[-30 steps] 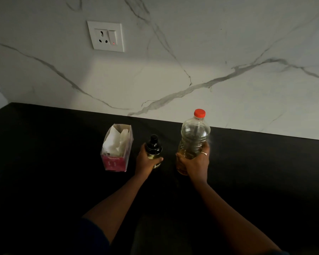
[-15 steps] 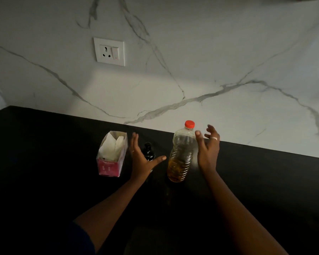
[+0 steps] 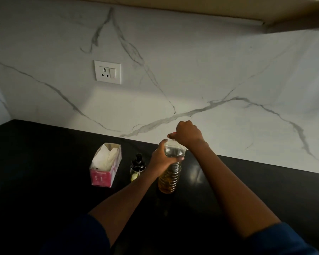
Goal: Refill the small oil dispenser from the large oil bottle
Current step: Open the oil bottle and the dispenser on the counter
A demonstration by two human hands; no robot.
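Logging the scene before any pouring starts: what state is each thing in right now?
oil bottle: upright, partly full.
left hand: grips the bottle's upper body.
right hand: curled over the bottle's top; cap hidden.
dispenser: upright, pump top on.
tissue box: open, tissues inside.
socket: nothing plugged in.

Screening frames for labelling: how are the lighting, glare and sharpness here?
Head view: dim overall; countertop almost black, with a faint sheen right of the large oil bottle; wall brightest below the socket; small oil dispenser dark but legible; edges slightly soft.
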